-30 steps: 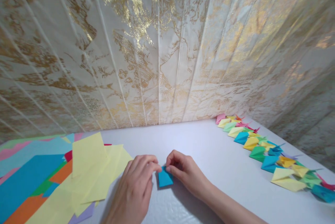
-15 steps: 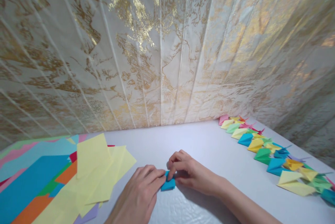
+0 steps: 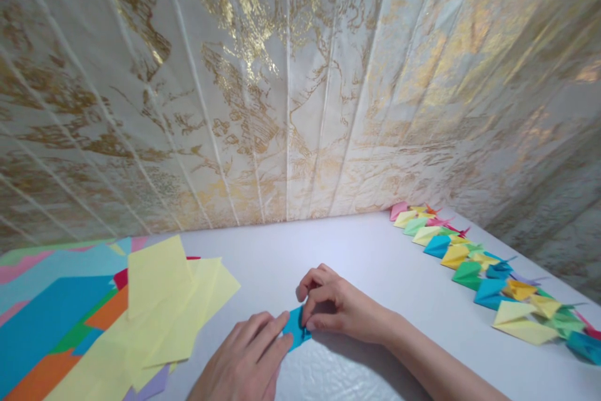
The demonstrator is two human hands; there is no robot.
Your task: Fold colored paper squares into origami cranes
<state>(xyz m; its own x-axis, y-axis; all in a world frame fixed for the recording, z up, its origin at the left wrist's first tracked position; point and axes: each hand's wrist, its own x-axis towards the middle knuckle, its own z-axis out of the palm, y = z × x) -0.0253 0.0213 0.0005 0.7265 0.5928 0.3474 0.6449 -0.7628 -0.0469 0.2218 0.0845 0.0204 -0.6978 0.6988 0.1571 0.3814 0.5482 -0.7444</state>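
Note:
A small folded piece of blue origami paper point(image 3: 294, 328) lies on the white table in front of me. My left hand point(image 3: 251, 345) holds the paper at its left side, the index and middle fingers pressing on it. At the paper's right edge, my right hand point(image 3: 331, 307) pinches it between thumb and bent index finger. The right fingers hide part of the right edge, and the left fingertips cover the left end. How many layers the fold has, I cannot tell.
Loose yellow sheets point(image 3: 159, 282) overlap blue sheets point(image 3: 51, 307), orange and other coloured paper on the left. Several folded paper cranes, among them a green one point(image 3: 467, 275), line the table's right side. A gold-patterned curtain point(image 3: 263, 107) hangs behind the white table point(image 3: 282, 251).
The left fingers have slid back to the left, showing more of the blue paper. The paper has turned slightly, and the right hand now pinches its right edge. The view has shifted a little.

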